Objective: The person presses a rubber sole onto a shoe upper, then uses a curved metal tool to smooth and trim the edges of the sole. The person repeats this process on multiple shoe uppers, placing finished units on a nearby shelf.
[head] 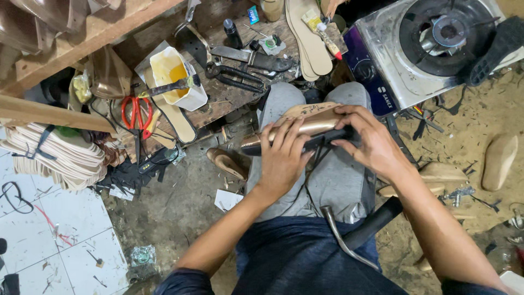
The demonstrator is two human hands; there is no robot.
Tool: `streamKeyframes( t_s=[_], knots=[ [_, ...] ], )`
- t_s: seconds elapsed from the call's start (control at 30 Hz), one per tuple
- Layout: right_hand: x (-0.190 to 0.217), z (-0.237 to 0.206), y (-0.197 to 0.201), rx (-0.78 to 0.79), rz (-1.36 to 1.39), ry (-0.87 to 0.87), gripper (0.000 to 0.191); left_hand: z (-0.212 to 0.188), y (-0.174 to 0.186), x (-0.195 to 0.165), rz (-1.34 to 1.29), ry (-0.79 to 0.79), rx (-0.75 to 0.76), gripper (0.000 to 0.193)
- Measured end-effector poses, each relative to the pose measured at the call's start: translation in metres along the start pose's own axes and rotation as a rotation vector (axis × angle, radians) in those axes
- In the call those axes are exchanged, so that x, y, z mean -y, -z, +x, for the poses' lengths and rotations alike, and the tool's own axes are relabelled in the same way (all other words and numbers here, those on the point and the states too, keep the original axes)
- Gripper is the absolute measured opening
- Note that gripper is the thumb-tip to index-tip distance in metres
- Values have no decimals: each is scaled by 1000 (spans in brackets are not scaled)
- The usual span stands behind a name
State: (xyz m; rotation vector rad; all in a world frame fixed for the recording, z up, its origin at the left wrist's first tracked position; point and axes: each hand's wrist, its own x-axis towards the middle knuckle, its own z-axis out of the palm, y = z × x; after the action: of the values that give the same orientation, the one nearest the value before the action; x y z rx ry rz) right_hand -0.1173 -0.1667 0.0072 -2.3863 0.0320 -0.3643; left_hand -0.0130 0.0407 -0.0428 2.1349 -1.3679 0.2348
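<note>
At the upper left of the frame a wooden shelf [82, 38] slants over a stack of pale insoles [60, 155], which sits at the left edge above white floor tiles [49, 235]. Right of the stack, red-handled scissors [136, 112] lie beside a white plastic tub [177, 76] holding yellow glue, with a dark-handled brush [169, 87] resting across its rim. Further right on the low bench lie black pincers [234, 76] and a small blue packet [253, 14] near the top edge; its print is too small to tell.

At the centre, across the person's grey-trousered knees, lies a tan shoe [305, 121] on its side, its dark sole edge facing down. The left hand [284, 155] lies flat over the shoe's near side, fingers spread and pressing. The right hand [368, 139] clasps the shoe's right end, fingers curled over the top and thumb at the sole edge.

At the upper right stands a steel gas stove [393, 76] with a purple front label panel, and a wooden shoe form [499, 161] lies on the dirt floor at the far right.
</note>
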Motion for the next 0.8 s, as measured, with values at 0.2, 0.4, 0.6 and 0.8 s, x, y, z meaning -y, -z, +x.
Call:
streamKeyframes(
  t_s=[0.2,0.4,0.6,0.8],
  knots=[
    [3,8,4,113,-129,-9,37,11,-12,-4,-77,43,-98,25],
    [2,14,7,115,-128,38,38,13,-13,-2,-96,41,-147,24],
    [0,22,14,145,-130,93,38,16,-16,-4,-110,62,-183,26],
    [-6,34,22,278,-142,-84,41,19,-19,-6,-133,89,-216,26]
  ],
)
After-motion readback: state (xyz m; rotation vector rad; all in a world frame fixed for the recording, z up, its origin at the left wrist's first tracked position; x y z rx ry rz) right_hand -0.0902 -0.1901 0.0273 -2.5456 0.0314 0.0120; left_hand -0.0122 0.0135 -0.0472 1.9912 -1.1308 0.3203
